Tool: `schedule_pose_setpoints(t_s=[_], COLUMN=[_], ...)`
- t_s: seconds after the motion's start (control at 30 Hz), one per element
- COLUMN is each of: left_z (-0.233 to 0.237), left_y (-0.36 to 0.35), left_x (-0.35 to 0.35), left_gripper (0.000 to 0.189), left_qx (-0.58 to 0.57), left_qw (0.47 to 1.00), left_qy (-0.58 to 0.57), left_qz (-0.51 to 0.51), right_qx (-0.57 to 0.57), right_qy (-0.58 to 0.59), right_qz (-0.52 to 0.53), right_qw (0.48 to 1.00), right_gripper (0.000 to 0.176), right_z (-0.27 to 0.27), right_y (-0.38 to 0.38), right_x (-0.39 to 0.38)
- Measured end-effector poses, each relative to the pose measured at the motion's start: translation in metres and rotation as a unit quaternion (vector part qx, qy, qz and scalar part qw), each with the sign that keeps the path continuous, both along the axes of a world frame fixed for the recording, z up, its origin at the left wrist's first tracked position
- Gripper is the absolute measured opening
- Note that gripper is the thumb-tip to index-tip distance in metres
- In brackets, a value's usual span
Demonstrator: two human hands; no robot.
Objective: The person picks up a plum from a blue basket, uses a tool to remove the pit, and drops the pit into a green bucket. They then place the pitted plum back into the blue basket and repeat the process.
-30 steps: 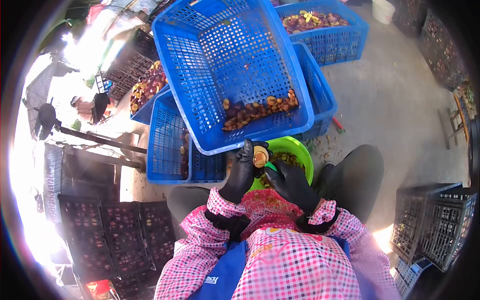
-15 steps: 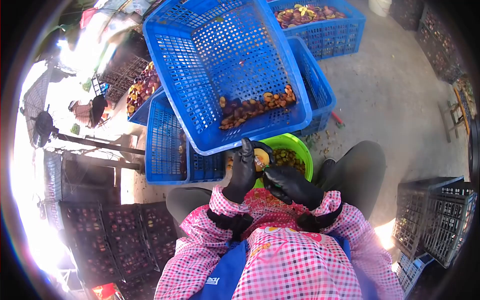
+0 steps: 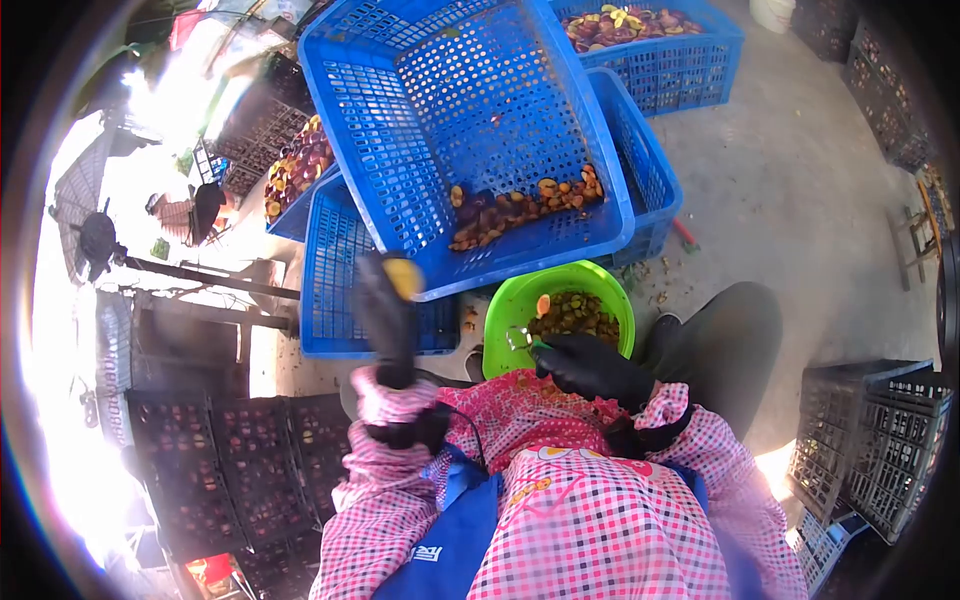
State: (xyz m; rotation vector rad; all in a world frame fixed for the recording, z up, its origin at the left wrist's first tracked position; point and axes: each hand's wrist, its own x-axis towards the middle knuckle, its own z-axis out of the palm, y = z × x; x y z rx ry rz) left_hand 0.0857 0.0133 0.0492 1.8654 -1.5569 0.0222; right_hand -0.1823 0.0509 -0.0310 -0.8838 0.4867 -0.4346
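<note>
My left hand (image 3: 386, 315), black-gloved and smeared by motion, is raised over the left blue crate's front end. A fruit half with yellow flesh (image 3: 404, 279) is held at its fingertips, beside the tilted blue basket's front corner. My right hand (image 3: 592, 366), also gloved in black, is closed around the green handle of a pitting tool with a metal loop (image 3: 518, 338). That loop sits over the lime-green basin (image 3: 503, 308) between my legs. Many brownish pits and scraps (image 3: 575, 316) lie in the basin; an orange scooped-out piece (image 3: 543, 305) shows above them, near the loop.
A big blue basket (image 3: 500, 110) tilts toward me, small orange-brown fruits along its low side. Blue crates (image 3: 325, 260) stand beneath and beside it. Another crate (image 3: 690, 75) at the back holds cut fruit. Dark crates (image 3: 850, 430) stand right; a fan (image 3: 95, 240) is at left.
My left hand has swung left and away from the basin with the fruit half. The metal loop is now out of the fruit, and an orange piece appears over the basin.
</note>
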Motion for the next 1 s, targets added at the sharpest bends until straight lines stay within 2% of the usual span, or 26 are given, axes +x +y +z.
schedule_pose_setpoints(t_s=[0.03,0.07,0.13,0.2,0.27,0.33,0.37,0.4,0.43,0.47,0.5,0.53,0.57,0.6,0.67,0.7,0.77,0.87,0.9,0.93,0.97,1.0], left_z=[0.02,0.044,0.043,0.039,0.003,-0.032,-0.073,-0.127,-0.157,-0.156,-0.154,-0.149,-0.15,-0.162,-0.191,-0.193,-0.196,-0.19,-0.176,-0.138,-0.096,-0.065], left_y=[-0.011,-0.014,-0.045,-0.079,-0.129,-0.172,-0.197,-0.225,-0.243,-0.245,-0.239,-0.233,-0.236,-0.242,-0.255,-0.255,-0.252,-0.237,-0.24,-0.231,-0.221,-0.21], left_x=[0.028,0.027,0.048,0.022,0.017,0.0,0.014,0.036,0.042,0.023,-0.002,-0.021,-0.024,-0.018,0.003,0.01,0.017,0.019,0.02,0.005,-0.016,-0.032], left_gripper=[0.025,0.028,0.03,0.035,0.037,0.041,0.041,0.039,0.038,0.038,0.037,0.037,0.04,0.04,0.044,0.044,0.043,0.042,0.032,0.032,0.034,0.036], left_qx=[0.0,-0.093,-0.004,0.089,0.207,0.306,0.306,0.309,0.309,0.307,0.447,0.57,0.639,0.642,0.646,0.645,0.561,0.42,0.407,0.405,0.463,0.503], left_qw=[0.997,0.907,0.97,0.98,0.953,0.893,0.891,0.85,0.799,0.796,0.813,0.794,0.759,0.756,0.721,0.723,0.758,0.784,0.785,0.786,0.809,0.805], left_qy=[-0.073,-0.409,-0.238,-0.13,-0.121,-0.172,-0.173,-0.217,-0.259,-0.258,-0.179,-0.094,0.013,0.013,-0.048,-0.05,-0.125,-0.232,-0.121,-0.124,0.028,0.181], left_qz=[0.036,0.016,-0.044,-0.121,-0.184,-0.281,-0.288,-0.368,-0.446,-0.453,-0.329,-0.188,-0.125,-0.126,-0.246,-0.244,-0.307,-0.395,-0.452,-0.451,-0.36,-0.257], right_qx=[-0.154,-0.3,-0.291,-0.283,-0.254,-0.27,-0.287,-0.285,-0.278,-0.27,-0.262,-0.256,-0.25,-0.244,-0.233,-0.226,-0.231,-0.243,-0.254,-0.256,-0.262,-0.267], right_qy=[0.118,0.235,0.231,0.224,0.209,0.229,0.247,0.25,0.238,0.227,0.217,0.221,0.209,0.194,0.195,0.197,0.201,0.204,0.199,0.196,0.221,0.244], right_qz=[-0.033,-0.066,-0.08,-0.087,-0.138,-0.141,-0.141,-0.148,-0.162,-0.177,-0.178,-0.18,-0.194,-0.208,-0.201,-0.194,-0.193,-0.201,-0.21,-0.212,-0.241,-0.271], right_qw=[0.98,0.922,0.925,0.928,0.934,0.924,0.915,0.914,0.916,0.919,0.923,0.924,0.925,0.927,0.931,0.934,0.932,0.927,0.923,0.922,0.908,0.892], right_gripper=[0.041,0.041,0.04,0.039,0.035,0.035,0.034,0.034,0.034,0.034,0.034,0.034,0.033,0.033,0.032,0.032,0.031,0.03,0.03,0.03,0.029,0.03], right_z=[-0.003,-0.004,0.003,0.012,0.016,0.008,0.005,0.004,0.005,0.006,0.007,0.005,0.003,0.001,0.003,0.005,0.005,0.005,0.005,0.002,-0.003,-0.005], right_y=[0.001,0.0,-0.004,-0.006,-0.008,-0.009,-0.01,-0.011,-0.013,-0.014,-0.016,-0.017,-0.017,-0.017,-0.018,-0.02,-0.019,-0.015,-0.015,-0.013,-0.012,-0.012], right_x=[0.004,0.006,0.005,0.005,0.002,0.001,0.0,-0.002,-0.003,-0.005,-0.007,-0.007,-0.007,-0.006,-0.005,-0.005,-0.003,-0.002,-0.002,-0.001,0.001,0.002])
